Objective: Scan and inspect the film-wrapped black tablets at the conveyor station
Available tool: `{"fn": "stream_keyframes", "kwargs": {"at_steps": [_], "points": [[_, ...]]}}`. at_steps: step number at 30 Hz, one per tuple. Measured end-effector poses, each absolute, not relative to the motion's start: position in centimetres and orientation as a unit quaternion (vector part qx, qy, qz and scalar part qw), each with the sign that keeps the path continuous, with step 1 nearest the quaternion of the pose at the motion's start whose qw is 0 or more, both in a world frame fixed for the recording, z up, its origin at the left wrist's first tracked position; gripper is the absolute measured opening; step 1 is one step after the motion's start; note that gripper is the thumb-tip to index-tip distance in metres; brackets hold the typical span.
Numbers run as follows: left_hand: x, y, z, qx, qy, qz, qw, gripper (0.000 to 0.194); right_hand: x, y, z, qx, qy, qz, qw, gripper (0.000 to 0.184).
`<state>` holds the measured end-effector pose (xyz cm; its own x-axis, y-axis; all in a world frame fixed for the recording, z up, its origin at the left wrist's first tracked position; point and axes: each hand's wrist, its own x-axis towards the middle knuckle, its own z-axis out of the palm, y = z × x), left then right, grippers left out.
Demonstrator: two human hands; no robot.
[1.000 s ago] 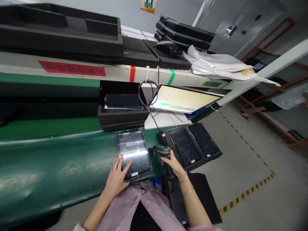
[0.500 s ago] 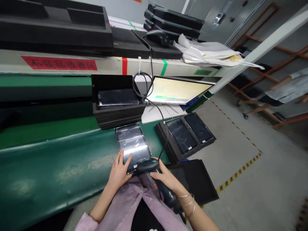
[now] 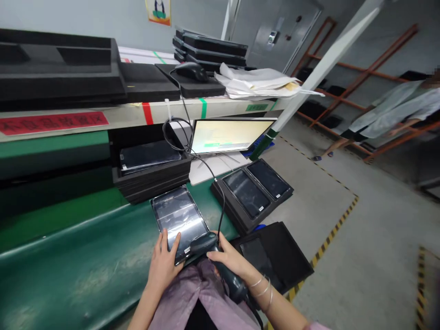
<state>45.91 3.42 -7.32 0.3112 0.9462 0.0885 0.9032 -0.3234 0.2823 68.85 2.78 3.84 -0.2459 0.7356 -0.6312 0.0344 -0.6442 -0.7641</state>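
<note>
Tablet [image 3: 178,211] lies flat on the green table [image 3: 103,256], under the fingers of the left hand [image 3: 163,263], which is spread and loose, resting at the tablet's near left side without a clear grip. The right hand [image 3: 233,261] is wrapped around the handle of the scanner [image 3: 231,280]. The tablet is probably light and stiff, with a shiny face that may be slippery and easy to crack; its side edges seem the safest place to hold. Compared with one second ago, the scanner's head is no longer beside the tablet, but above its near edge, close to the white label [image 3: 187,250].
</note>
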Motion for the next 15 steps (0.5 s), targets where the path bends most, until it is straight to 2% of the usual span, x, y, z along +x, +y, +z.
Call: {"fn": "stream_keyframes", "kwargs": {"at_steps": [9, 13, 15], "points": [[46.1, 3.3, -7.5, 0.803, 0.577, 0.123, 0.079, 0.073, 69.6, 3.1, 3.7, -0.561, -0.354, 0.696, 0.275, 0.073], [46.1, 3.2, -7.7, 0.805, 0.575, 0.126, 0.07, 0.073, 71.8, 5.0, 2.8, -0.62, -0.43, 0.588, 0.292, 0.075], [46.1, 3.1, -8.0, 0.807, 0.574, 0.126, 0.065, 0.07, 73.1, 6.5, 1.7, -0.654, -0.486, 0.511, 0.274, 0.075]]}}
